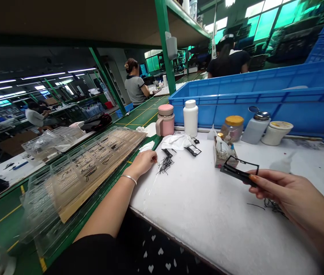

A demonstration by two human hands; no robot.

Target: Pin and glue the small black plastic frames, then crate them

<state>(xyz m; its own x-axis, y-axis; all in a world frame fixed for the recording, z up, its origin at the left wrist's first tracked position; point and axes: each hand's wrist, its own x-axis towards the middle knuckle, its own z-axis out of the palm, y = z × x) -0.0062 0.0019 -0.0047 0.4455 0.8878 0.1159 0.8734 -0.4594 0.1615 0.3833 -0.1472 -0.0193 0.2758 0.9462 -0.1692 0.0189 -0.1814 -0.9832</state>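
My right hand (pixel 286 194) holds a thin black rectangular frame (pixel 240 169) by its near edge, lifted a little above the white work mat (pixel 207 206). My left hand (pixel 144 162), with a bracelet on the wrist, rests on the mat's left edge with its fingers curled, pinched beside a small heap of thin black wire-like pieces (pixel 165 165). Whether it grips one of them I cannot make out. Two more black frames (pixel 192 150) lie just beyond the heap.
Clear plastic trays of small parts (pixel 93 160) sit on the green belt at left. Behind the mat stand a pink mug (pixel 165 120), a white bottle (pixel 191 118), jars (pixel 233 127), a dispenser (pixel 256 126) and a blue crate (pixel 265 95). Other people work farther back.
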